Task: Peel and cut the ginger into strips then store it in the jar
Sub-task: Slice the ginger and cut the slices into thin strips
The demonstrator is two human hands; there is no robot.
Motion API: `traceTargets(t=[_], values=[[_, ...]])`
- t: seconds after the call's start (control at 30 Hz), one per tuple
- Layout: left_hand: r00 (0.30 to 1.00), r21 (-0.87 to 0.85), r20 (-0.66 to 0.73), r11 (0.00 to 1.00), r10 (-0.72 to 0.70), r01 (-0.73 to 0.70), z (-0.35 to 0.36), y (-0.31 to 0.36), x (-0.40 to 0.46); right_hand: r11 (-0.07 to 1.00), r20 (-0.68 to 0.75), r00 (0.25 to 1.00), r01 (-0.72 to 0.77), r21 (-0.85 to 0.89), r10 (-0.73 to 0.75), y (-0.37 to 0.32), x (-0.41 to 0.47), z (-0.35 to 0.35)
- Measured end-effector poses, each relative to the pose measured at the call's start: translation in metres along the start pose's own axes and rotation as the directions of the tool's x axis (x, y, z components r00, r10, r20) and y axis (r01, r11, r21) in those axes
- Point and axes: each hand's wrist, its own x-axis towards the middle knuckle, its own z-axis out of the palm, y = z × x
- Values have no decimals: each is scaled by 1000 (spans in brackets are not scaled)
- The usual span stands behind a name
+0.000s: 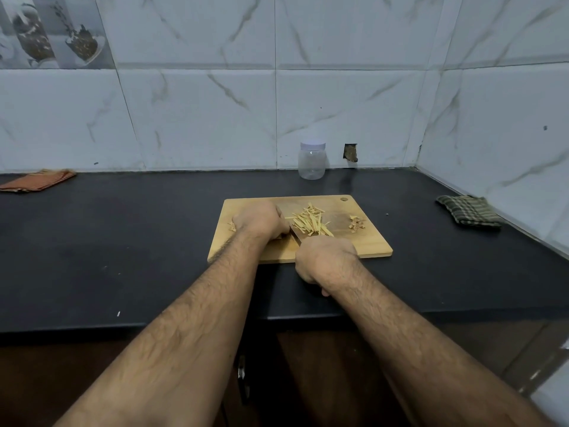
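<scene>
A wooden cutting board (363,245) lies on the black counter. On its middle is a pile of pale yellow ginger strips (311,223). My right hand (326,261) grips a knife handle at the board's near edge; the knife blade (295,234) runs between my two hands. My left hand (261,220) is curled on the board left of the strips, over a piece of ginger that it hides. A small heap of ginger peel (356,224) sits at the board's right. A clear plastic jar (311,161) with a white lid stands behind the board by the wall.
An orange folded cloth (37,180) lies at the far left by the wall. A green checked cloth (469,210) lies at the right near the corner. A few scraps (231,226) sit at the board's left edge. The counter edge (308,318) runs below my forearms.
</scene>
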Motion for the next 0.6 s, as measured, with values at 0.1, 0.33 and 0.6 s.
traceTargets(t=[0.1,0.33,0.6], values=[[1000,-20,-3,1000,-8,8,2,-1,1,1000,-3,1000,-7,15,7,1,-4,5],[1000,-44,-23,999,8,-9,3,-3,-1,989,-27,998,-46,142,50,2,-12,13],[1000,-79,-26,997,14,-16,4,-4,-4,985,21,998,-57,163,54,14,-26,14]])
